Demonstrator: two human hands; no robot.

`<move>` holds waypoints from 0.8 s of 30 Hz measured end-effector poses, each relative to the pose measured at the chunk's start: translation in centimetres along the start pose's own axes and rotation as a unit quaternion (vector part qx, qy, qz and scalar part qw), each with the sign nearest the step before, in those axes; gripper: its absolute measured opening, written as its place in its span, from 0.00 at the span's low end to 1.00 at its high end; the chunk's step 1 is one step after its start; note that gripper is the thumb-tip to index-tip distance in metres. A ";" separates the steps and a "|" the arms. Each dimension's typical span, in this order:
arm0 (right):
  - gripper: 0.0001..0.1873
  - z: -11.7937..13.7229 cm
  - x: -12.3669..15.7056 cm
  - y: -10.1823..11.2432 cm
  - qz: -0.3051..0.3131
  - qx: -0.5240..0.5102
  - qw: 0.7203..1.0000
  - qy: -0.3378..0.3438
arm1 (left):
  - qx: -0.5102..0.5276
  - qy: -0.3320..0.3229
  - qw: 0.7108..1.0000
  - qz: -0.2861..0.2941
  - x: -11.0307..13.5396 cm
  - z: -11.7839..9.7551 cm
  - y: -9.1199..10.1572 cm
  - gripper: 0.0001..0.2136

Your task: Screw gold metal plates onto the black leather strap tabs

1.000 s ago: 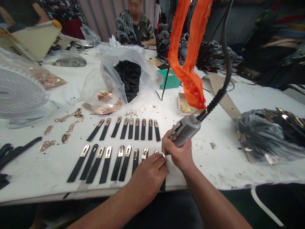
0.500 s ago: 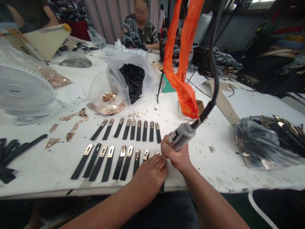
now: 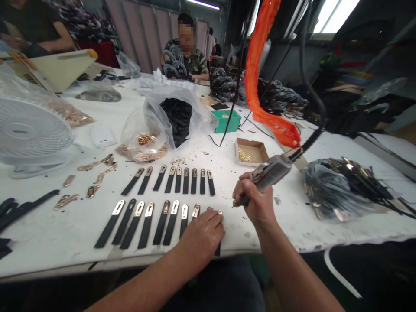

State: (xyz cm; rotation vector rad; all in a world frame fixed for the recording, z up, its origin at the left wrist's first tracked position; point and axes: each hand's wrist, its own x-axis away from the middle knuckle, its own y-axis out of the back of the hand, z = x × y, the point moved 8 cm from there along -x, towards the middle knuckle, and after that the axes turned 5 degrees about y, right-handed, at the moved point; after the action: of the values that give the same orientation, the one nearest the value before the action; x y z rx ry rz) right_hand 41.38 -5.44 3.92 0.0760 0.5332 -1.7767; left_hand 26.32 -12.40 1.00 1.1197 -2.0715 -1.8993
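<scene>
My right hand (image 3: 255, 201) is closed round a grey electric screwdriver (image 3: 269, 173) that hangs from a black cable and orange cloth (image 3: 269, 108). Its tip points left, just off the table. My left hand (image 3: 201, 234) lies with fingers flat on the rightmost black straps of the near row (image 3: 146, 221), pressing one strap with a gold clip (image 3: 220, 212). A second row of black straps with gold clips (image 3: 175, 180) lies behind it.
A small cardboard box of gold screws (image 3: 250, 151) sits behind my right hand. Clear bags hold gold clips (image 3: 143, 143), black straps (image 3: 177, 115) and finished pieces (image 3: 331, 190). A white fan (image 3: 30, 134) stands left. A green box (image 3: 227, 121) and seated people are at the back.
My right hand has lifted the screwdriver off the strap's clip and swung it to the right. My left hand stays on the strap. The view has tilted up a little.
</scene>
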 end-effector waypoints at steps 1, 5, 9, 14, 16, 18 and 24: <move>0.19 1.0 -0.2 0.9 -0.024 0.007 1.000 0.017 | 0.004 -0.003 1.000 -0.011 0.0 0.0 0.2 0.07; 0.19 2.8 -0.4 4.1 -0.087 0.046 0.995 0.028 | 0.026 -0.010 0.999 -0.037 0.0 0.1 1.0 0.08; 0.21 1.7 -0.2 6.2 -0.120 0.101 0.988 0.006 | 0.033 -0.009 0.999 -0.041 -0.2 0.2 1.3 0.09; 0.21 0.3 0.2 7.8 -0.153 0.142 0.978 0.000 | 0.038 -0.005 0.999 -0.032 -0.4 0.3 1.4 0.09; 0.21 0.1 0.2 8.0 -0.151 0.154 0.977 -0.007 | 0.037 -0.008 0.999 -0.027 -0.5 0.3 1.4 0.08; 0.21 0.0 0.2 8.0 -0.145 0.163 0.976 -0.015 | 0.037 -0.012 0.999 -0.031 -0.5 0.3 1.5 0.08; 0.21 1.4 0.1 6.5 -0.136 0.148 0.980 0.002 | 0.060 -0.014 0.997 -0.051 -1.0 0.4 2.3 0.08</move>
State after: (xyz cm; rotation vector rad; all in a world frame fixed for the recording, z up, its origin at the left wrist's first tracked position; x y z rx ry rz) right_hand 47.73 -7.20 3.17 0.2230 0.2875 -2.1158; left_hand 25.82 -11.67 3.38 1.2556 -2.2102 -1.8663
